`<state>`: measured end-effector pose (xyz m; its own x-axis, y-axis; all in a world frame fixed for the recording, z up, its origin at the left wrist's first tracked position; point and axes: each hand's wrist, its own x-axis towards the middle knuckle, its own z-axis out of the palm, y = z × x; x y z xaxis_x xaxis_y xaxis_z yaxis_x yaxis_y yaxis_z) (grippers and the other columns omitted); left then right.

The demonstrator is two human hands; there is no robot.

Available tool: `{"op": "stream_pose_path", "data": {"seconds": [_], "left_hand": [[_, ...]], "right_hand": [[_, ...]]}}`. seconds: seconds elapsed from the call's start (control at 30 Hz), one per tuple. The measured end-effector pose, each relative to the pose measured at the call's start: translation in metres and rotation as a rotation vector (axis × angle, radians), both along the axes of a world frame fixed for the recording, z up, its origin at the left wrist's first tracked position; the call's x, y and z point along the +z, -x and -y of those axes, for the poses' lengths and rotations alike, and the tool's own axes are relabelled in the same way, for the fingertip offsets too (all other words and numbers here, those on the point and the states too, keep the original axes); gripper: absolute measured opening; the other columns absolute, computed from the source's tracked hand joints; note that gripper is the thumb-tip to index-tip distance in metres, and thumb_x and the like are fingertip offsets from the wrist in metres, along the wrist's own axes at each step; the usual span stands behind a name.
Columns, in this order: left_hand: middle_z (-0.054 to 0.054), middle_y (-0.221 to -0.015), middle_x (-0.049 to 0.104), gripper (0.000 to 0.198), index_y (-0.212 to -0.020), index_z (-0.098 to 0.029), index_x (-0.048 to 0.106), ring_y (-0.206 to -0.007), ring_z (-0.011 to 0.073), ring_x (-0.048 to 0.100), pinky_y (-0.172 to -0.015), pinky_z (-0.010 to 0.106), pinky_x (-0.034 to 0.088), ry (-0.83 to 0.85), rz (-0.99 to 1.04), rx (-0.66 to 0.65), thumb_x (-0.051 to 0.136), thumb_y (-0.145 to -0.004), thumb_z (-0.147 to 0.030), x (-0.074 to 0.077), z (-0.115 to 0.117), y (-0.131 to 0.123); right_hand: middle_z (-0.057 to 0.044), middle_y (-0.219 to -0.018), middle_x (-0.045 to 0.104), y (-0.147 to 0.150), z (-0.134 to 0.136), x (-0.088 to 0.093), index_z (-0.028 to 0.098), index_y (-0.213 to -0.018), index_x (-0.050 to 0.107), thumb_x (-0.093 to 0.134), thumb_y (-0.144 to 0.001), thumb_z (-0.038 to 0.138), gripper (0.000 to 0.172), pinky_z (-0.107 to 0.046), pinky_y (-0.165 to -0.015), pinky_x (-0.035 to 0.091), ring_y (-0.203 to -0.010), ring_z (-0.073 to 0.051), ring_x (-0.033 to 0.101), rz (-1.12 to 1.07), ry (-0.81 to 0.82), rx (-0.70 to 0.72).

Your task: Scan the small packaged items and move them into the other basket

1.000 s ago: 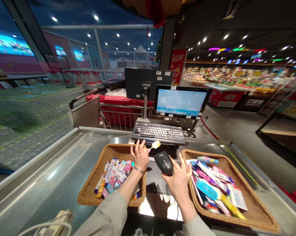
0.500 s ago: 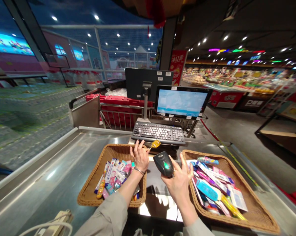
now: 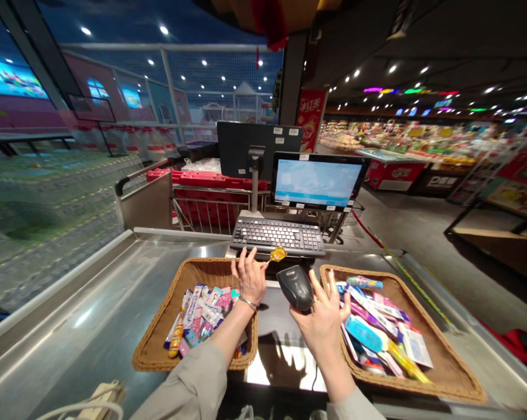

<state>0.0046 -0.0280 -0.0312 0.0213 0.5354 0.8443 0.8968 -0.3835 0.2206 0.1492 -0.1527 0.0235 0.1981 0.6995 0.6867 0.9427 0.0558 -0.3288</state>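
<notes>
Your left hand point(image 3: 251, 281) has its grip pinched together on the thin stick of a yellow lollipop point(image 3: 278, 254). The lollipop stands just beyond that grip and to its right, at the near edge of the keyboard point(image 3: 277, 236). Your right hand point(image 3: 325, 318) has its grip clamped on the handle of a black scanner point(image 3: 295, 286), with the outer fingers fanned loose. The scanner's head sits just below the lollipop and clear of it. Left of the left grip lies a wicker basket point(image 3: 158, 350) of coloured packets, and right of the right grip a second wicker basket point(image 3: 447, 379) holds more. Both rest on the steel counter point(image 3: 92, 315). Past both grips, behind the keyboard, the monitor point(image 3: 318, 182) is lit.
</notes>
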Motion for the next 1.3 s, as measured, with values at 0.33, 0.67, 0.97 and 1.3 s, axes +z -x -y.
{"op": "stream_pose_path", "data": {"seconds": [0.33, 0.67, 0.97, 1.3], "left_hand": [[0.010, -0.133, 0.061, 0.018, -0.082, -0.020, 0.063, -0.138, 0.0285, 0.038, -0.118, 0.055, 0.010, -0.027, -0.042, -0.104, 0.053, -0.093, -0.030, 0.010, 0.000, -0.032], [0.009, -0.133, 0.062, 0.017, -0.084, -0.021, 0.065, -0.137, 0.0296, 0.039, -0.117, 0.058, 0.011, -0.008, -0.079, -0.247, 0.053, -0.092, -0.031, 0.013, 0.005, -0.074], [0.006, -0.134, 0.061, 0.018, -0.083, -0.022, 0.065, -0.136, 0.0302, 0.041, -0.117, 0.059, 0.010, 0.021, -0.105, -0.370, 0.053, -0.093, -0.031, 0.012, 0.013, -0.112], [0.004, -0.137, 0.059, 0.015, -0.084, -0.023, 0.065, -0.138, 0.0279, 0.039, -0.118, 0.059, 0.009, 0.074, -0.207, -0.505, 0.055, -0.092, -0.030, -0.003, 0.021, -0.148]], "right_hand": [[-0.008, -0.134, 0.058, -0.034, 0.006, -0.008, 0.023, -0.082, 0.073, 0.061, -0.076, 0.038, 0.020, -0.062, -0.108, 0.015, -0.143, -0.036, 0.021, 0.025, 0.016, -0.226], [-0.011, -0.132, 0.059, -0.067, 0.026, -0.012, 0.020, -0.083, 0.071, 0.059, -0.079, 0.041, 0.025, -0.059, -0.107, 0.016, -0.142, -0.035, 0.021, -0.010, 0.062, -0.405], [-0.014, -0.135, 0.056, -0.096, 0.043, -0.016, 0.018, -0.084, 0.072, 0.058, -0.080, 0.046, 0.031, -0.058, -0.107, 0.018, -0.143, -0.036, 0.018, -0.108, 0.077, -0.533], [-0.016, -0.136, 0.056, -0.125, 0.056, -0.029, 0.016, -0.114, 0.066, 0.056, -0.077, 0.047, 0.049, -0.058, -0.110, 0.014, -0.145, -0.031, 0.017, -0.197, 0.077, -0.670]]}}
